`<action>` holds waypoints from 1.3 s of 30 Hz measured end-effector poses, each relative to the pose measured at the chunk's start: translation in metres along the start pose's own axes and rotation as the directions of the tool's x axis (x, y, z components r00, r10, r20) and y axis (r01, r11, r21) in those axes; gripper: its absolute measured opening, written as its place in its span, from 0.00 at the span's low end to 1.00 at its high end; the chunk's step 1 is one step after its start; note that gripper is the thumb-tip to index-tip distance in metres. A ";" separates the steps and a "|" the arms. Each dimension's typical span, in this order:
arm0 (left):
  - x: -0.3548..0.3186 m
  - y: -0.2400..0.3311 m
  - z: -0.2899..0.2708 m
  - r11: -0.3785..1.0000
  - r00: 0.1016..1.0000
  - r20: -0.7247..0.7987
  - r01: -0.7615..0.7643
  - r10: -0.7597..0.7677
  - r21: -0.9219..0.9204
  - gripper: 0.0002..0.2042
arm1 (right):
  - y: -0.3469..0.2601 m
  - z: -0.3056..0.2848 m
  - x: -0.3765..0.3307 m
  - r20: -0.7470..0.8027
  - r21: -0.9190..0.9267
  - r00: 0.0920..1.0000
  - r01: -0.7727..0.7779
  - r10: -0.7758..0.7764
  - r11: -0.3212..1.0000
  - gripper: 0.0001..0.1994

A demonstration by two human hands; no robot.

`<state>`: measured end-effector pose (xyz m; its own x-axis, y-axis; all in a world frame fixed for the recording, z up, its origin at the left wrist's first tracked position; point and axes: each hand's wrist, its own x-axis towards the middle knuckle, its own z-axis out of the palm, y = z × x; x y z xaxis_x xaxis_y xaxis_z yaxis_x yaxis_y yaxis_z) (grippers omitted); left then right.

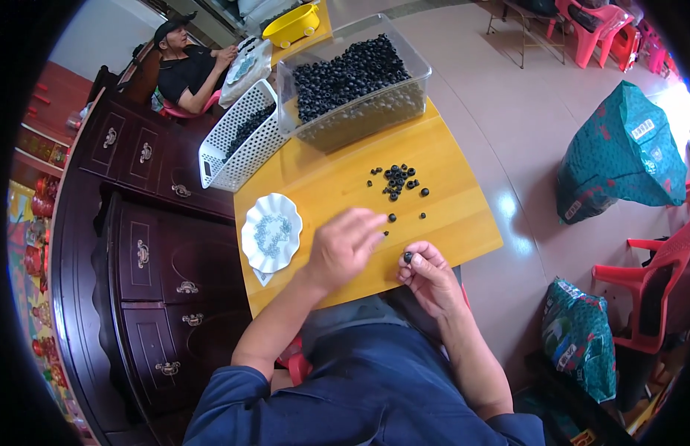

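My right hand [432, 281] is near the table's front edge, thumb and fingers closed on a small black round cap [408, 257]. To its left, my left hand [346, 244] is held over the table, slightly blurred, with its fingers stretched toward the right and nothing visible in them. Close to those fingertips lie a black ring-like piece [392, 218] and a tiny black piece [386, 233]. A loose pile of small black round parts [395, 178] is spread farther back. Left of my left hand, a white scalloped dish [250, 236] holds many small, clear bluish rings [273, 232].
On the yellow wooden table [326, 178] stand a large clear bin [352, 132] full of black parts and a white perforated basket [244, 175]. A dark wooden cabinet [174, 245] borders the left side. Another person [187, 70] sits beyond. Green sacks [620, 160] stand at right.
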<state>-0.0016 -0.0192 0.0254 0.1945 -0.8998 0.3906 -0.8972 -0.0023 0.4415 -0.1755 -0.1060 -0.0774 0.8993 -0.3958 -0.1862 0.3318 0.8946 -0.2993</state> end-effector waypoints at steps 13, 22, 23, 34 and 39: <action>0.029 -0.111 0.032 0.985 0.991 0.050 0.117 -0.124 0.125 0.12 | -0.001 0.004 -0.002 0.043 -0.089 0.999 -0.013 0.017 0.996 0.11; 0.024 -0.104 0.032 0.976 0.996 0.065 0.053 -0.069 0.211 0.04 | 0.000 0.004 -0.002 0.027 -0.084 0.999 -0.026 0.028 0.996 0.11; 0.021 -0.099 0.031 0.971 0.992 0.086 0.074 -0.095 0.226 0.03 | 0.000 0.003 -0.001 0.027 -0.085 0.999 -0.026 0.029 0.996 0.11; -0.021 -0.015 0.020 0.512 0.887 0.259 0.437 -0.383 -0.740 0.06 | 0.002 0.003 -0.001 0.041 -0.080 0.999 -0.017 0.021 0.997 0.11; -0.021 0.001 0.013 0.671 0.934 0.188 0.350 -0.304 -0.653 0.07 | 0.003 0.005 0.000 0.060 -0.079 0.998 0.003 0.001 0.997 0.10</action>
<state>-0.0115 -0.0059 0.0071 0.3798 -0.9217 0.0790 -0.2754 -0.0311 0.9608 -0.1735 -0.1025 -0.0738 0.9151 -0.3815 -0.1305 0.3112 0.8740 -0.3733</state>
